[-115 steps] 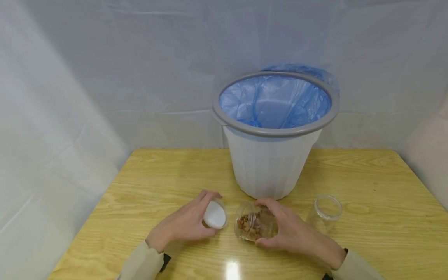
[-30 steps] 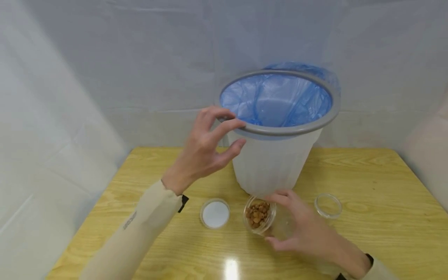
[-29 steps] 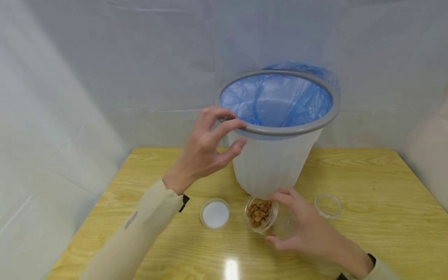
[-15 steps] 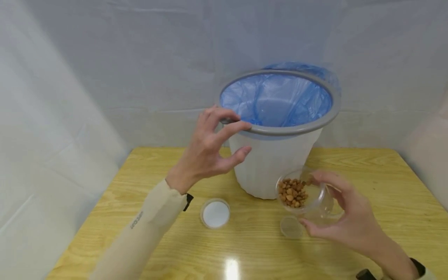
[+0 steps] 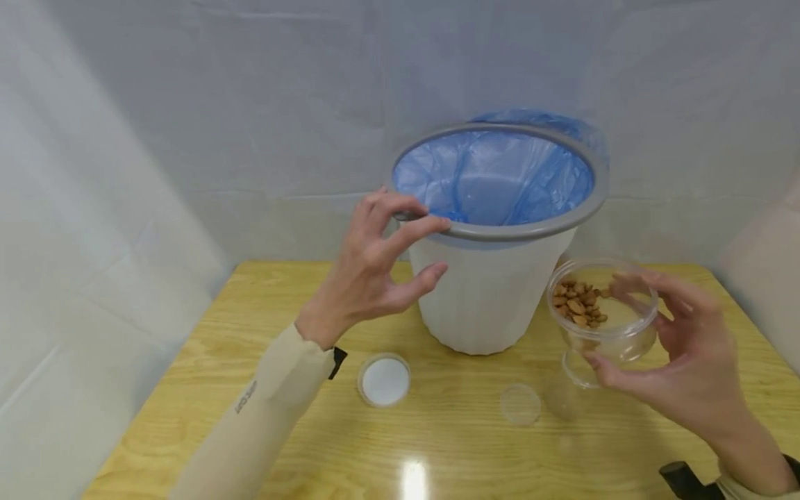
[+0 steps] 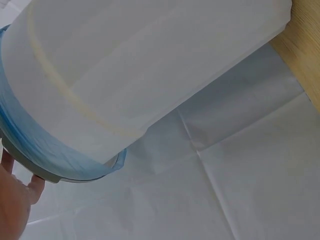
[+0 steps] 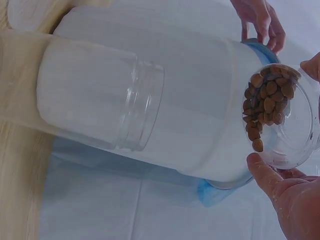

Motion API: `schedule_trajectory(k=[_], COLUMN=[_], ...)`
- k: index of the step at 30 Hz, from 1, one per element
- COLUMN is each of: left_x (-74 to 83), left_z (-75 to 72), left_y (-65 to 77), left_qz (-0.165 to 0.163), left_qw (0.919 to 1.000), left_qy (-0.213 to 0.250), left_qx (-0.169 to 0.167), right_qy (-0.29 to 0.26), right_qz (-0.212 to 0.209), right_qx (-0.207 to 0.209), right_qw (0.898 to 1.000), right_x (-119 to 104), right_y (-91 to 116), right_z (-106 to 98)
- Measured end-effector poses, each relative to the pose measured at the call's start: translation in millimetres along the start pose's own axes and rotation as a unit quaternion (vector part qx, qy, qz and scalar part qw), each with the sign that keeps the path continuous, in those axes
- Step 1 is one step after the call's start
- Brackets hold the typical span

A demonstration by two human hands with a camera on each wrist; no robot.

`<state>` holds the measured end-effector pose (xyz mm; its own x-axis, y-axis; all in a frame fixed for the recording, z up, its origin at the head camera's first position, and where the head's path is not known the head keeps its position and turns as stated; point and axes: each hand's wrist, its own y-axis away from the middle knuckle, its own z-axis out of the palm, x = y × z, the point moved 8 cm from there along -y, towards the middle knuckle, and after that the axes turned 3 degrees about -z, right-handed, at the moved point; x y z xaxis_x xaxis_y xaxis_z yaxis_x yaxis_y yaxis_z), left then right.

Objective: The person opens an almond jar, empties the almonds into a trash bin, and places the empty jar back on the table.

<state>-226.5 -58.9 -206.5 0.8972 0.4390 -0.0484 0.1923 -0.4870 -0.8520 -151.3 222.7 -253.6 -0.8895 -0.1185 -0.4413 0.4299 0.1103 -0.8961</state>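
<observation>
My right hand (image 5: 694, 354) holds a clear jar (image 5: 615, 337) off the table, right of the bin, with fingers and thumb on its sides. The jar is tilted, its mouth facing up and left. Almonds (image 5: 578, 305) are gathered at its left side, also seen in the right wrist view as brown almonds (image 7: 269, 100). My left hand (image 5: 369, 271) rests fingertips on the grey rim (image 5: 500, 232) of a white bin (image 5: 487, 298), its thumb held apart from the wall. In the left wrist view those fingers (image 6: 35, 187) touch the rim's edge.
A blue bag (image 5: 494, 173) lines the bin. On the wooden table (image 5: 300, 444) lie a round white-topped piece (image 5: 385, 380) and a clear disc (image 5: 520, 404). Another clear jar (image 7: 95, 95) stands at the right, partly behind the held one. White sheeting (image 5: 281, 125) surrounds the table.
My right hand has lifted the almond jar and carried it right and up, uncovering the clear disc. Earlier, my left hand moved from the white-topped piece to the bin rim, where it stays.
</observation>
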Motion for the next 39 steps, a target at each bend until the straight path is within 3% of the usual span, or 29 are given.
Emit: schedule_trajectory(k=[5, 16, 20, 25, 33, 39], left_x=[-0.5, -0.7, 0.0, 0.5, 0.7, -0.3], left_z=[0.6, 0.9, 1.0, 1.8, 3.2, 3.7], left_y=[0.5, 2.2, 3.4, 3.3, 2.2, 2.3], left_qz=[-0.005, -0.011, -0.012, -0.014, -0.019, -0.02], left_qw=[1.0, 0.9999, 0.9998, 0.9998, 0.9996, 0.9992], left_qy=[0.001, -0.005, -0.006, -0.003, 0.0, 0.001], left_qx=[0.0, 0.009, 0.014, 0.016, 0.021, 0.036], right_qy=[0.006, 0.156, 0.25, 0.311, 0.393, 0.438], right_qz=[0.002, 0.024, 0.051, 0.083, 0.07, 0.039], right_qx=[0.012, 0.029, 0.024, 0.021, -0.013, -0.051], right_qw=[1.0, 0.987, 0.966, 0.946, 0.917, 0.897], right_x=[1, -1, 0, 2, 9, 8], right_y=[0, -18, -28, -37, -63, -89], right_z=[-11, -39, -50, -62, -69, -60])
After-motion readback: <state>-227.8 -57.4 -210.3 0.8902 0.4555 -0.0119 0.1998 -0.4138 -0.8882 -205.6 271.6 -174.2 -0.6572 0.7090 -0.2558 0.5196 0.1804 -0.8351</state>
